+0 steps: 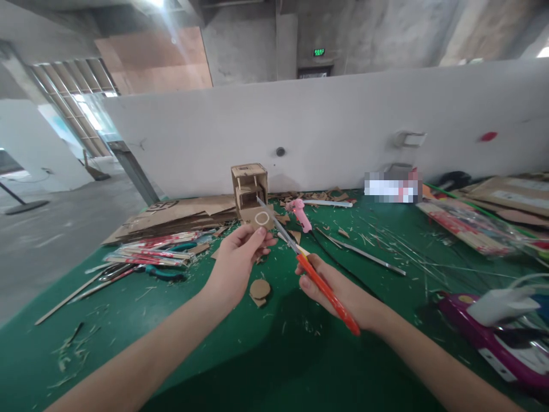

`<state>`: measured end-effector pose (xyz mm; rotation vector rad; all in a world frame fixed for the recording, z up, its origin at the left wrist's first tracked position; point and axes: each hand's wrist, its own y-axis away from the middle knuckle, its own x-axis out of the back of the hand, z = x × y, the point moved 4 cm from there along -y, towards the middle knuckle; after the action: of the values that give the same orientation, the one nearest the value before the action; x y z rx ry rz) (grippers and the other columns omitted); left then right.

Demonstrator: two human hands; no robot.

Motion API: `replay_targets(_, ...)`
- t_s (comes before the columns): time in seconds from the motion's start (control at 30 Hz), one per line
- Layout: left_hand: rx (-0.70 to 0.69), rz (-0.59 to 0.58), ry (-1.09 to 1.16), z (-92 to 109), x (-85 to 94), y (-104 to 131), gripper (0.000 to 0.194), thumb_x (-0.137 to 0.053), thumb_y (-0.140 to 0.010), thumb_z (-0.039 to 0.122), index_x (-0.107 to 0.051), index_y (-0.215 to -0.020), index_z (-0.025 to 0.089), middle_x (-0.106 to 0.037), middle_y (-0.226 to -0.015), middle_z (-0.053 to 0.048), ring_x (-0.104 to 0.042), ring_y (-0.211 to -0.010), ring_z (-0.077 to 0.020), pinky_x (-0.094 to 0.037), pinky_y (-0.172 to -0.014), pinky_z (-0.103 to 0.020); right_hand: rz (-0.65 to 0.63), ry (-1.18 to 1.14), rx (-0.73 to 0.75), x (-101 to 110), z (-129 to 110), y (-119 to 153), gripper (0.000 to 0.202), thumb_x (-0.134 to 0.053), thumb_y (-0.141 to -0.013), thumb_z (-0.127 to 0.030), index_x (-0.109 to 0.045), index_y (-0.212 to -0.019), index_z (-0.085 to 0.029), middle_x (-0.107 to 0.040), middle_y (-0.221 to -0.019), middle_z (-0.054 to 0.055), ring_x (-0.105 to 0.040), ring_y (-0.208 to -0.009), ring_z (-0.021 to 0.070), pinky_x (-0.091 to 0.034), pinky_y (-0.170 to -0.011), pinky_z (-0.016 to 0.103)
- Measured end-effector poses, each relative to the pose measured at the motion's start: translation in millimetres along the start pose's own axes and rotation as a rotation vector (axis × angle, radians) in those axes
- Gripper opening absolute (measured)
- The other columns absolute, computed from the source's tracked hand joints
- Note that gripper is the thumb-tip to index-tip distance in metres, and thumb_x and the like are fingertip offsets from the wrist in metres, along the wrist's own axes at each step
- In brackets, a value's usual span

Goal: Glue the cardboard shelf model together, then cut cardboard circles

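My left hand (240,254) pinches a small piece of brown cardboard (253,216) marked with a pale ring. My right hand (328,286) is wrapped round red-handled scissors (321,286), seen nearly edge-on. Their metal blades point up and left, ending near the cardboard's upper right side; whether they touch it I cannot tell. A pale stick end shows beside the blades, close to my right fingers. Below the hands, a round cardboard disc (260,288) lies over a small scrap. Behind the held piece stands a small cardboard box structure (249,177) with thin posts and inner levels.
A pink glue gun (299,215) lies behind my right hand, its black cord trailing right. Bundled sticks and teal-handled pliers (165,273) lie left, before stacked cardboard (189,213). A purple power strip (476,326) sits right. Scraps litter the green table (193,355); a white partition (343,126) rises behind.
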<state>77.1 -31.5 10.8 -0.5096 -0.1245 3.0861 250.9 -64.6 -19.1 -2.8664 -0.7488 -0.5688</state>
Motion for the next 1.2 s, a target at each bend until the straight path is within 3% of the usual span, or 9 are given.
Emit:
replay_targets(0.3,-0.025,-0.07,-0.091,0,-0.2,3,0.021,-0.069,-0.082,0.036,-0.064,-0.085,0.016,-0.07,-0.085,-0.004,-0.067,-0.084,-0.0149,-0.05,-0.078,-0.027,0.028,0.058,-0.006,5,13,-5,0.039,-0.053,-0.088,-0.058,-0.046,-0.1,-0.021,-0.05,-0.083,0.001,-0.047,-0.065,0.014,-0.042,-0.059,0.028)
replay_targets(0.53,-0.072,-0.062,-0.147,5,-1.4,6,0.021,-0.067,-0.083,0.036,-0.064,-0.083,0.015,-0.069,-0.08,-0.003,-0.067,-0.08,-0.0151,-0.051,-0.079,-0.029,0.097,0.277,0.02,11,8,-1,0.037,-0.054,-0.088,-0.057,-0.051,-0.091,-0.02,-0.052,-0.071,0.0,-0.048,-0.057,0.0134,-0.04,-0.054,0.027)
replay_targets(0.9,-0.059,-0.06,-0.043,5,-3.5,6,0.02,-0.069,-0.083,0.034,-0.063,-0.08,0.015,-0.07,-0.077,-0.002,-0.068,-0.077,-0.013,-0.053,-0.076,-0.026,0.012,0.251,0.102,7,2,6,0.034,-0.046,-0.093,-0.054,-0.05,-0.093,-0.02,-0.055,-0.1,0.007,-0.055,-0.075,0.0177,-0.05,-0.069,0.036)
replay_targets(1.2,-0.06,-0.064,-0.024,4,-3.3,8,0.019,-0.07,-0.082,0.033,-0.063,-0.078,0.016,-0.071,-0.078,-0.002,-0.069,-0.078,-0.0139,-0.054,-0.08,-0.028,0.035,0.17,0.158,2,5,4,0.039,-0.046,-0.091,-0.059,-0.049,-0.087,-0.02,-0.053,-0.091,0.005,-0.051,-0.07,0.0158,-0.047,-0.064,0.031)
